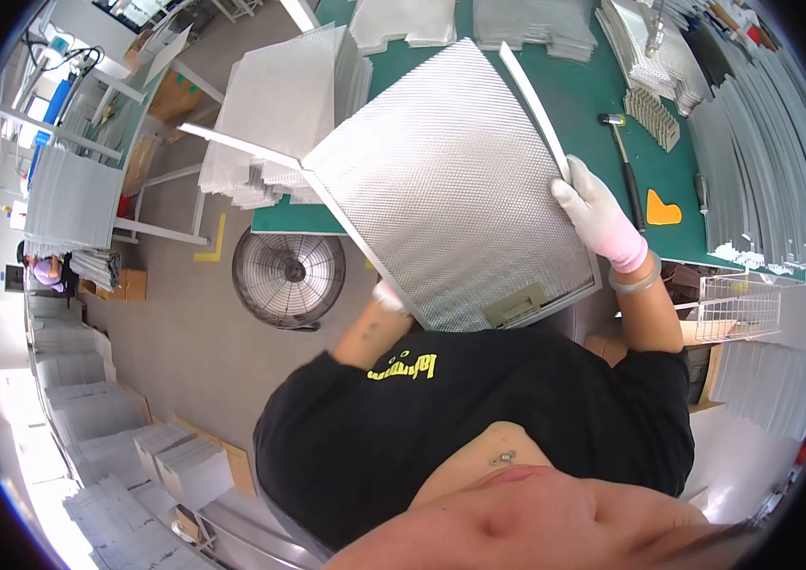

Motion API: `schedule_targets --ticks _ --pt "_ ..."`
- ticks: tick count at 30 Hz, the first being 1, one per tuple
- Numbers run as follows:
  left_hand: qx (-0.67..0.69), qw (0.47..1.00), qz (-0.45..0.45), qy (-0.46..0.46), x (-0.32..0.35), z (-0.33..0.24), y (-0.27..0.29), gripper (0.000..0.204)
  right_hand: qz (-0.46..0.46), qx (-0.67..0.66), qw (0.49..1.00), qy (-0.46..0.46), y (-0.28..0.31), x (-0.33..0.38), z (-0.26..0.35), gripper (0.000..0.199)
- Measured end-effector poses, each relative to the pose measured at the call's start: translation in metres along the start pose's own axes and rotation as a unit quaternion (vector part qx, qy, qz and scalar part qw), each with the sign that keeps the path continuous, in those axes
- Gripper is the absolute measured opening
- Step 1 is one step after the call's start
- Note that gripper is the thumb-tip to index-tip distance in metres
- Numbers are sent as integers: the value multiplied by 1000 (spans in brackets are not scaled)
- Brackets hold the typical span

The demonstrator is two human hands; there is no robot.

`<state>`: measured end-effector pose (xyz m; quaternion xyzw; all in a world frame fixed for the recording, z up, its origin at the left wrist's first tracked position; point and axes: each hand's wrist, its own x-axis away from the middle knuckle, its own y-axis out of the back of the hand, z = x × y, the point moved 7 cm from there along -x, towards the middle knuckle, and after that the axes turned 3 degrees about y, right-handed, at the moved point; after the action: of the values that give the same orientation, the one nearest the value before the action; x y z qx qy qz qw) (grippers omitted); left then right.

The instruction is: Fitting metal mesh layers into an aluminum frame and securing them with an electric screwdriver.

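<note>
A silver metal mesh filter panel (441, 161) is tilted in front of me, with a grey latch plate (515, 306) near its lower edge. Thin frame strips run along its sides. One white strip (241, 145) juts out to the left from the panel's left corner, and another white strip (534, 109) stands away from its upper right side. My right hand (593, 211), in a white and pink glove, is closed on that right strip beside the panel's edge. At the lower left edge my gloved left hand (391, 296) holds the panel, its fingers hidden behind it.
The green table (584, 104) carries stacked mesh sheets (279, 90), a hammer (626, 166), an orange-yellow scraper-like piece (662, 208) and a row of metal pieces (652, 119). Upright panels (764, 161) line the right side. A floor fan (289, 275) stands left of me.
</note>
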<state>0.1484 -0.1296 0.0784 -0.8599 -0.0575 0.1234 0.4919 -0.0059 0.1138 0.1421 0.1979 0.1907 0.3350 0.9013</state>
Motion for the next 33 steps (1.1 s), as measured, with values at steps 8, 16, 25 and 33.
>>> schedule_targets --ticks 8,16,25,33 --pt "-465 870 -133 -96 -3 -15 5 47 -101 120 988 -10 2 30 -19 27" --pt "-398 905 -148 -22 -22 -11 5 50 -154 58 983 -77 -5 41 -33 27" --pt "-448 884 -129 33 -22 0 2 46 -210 -205 953 -76 8 39 -51 42" --pt "-476 868 -137 28 -18 -2 -8 44 -206 -83 973 -58 9 27 -53 32"
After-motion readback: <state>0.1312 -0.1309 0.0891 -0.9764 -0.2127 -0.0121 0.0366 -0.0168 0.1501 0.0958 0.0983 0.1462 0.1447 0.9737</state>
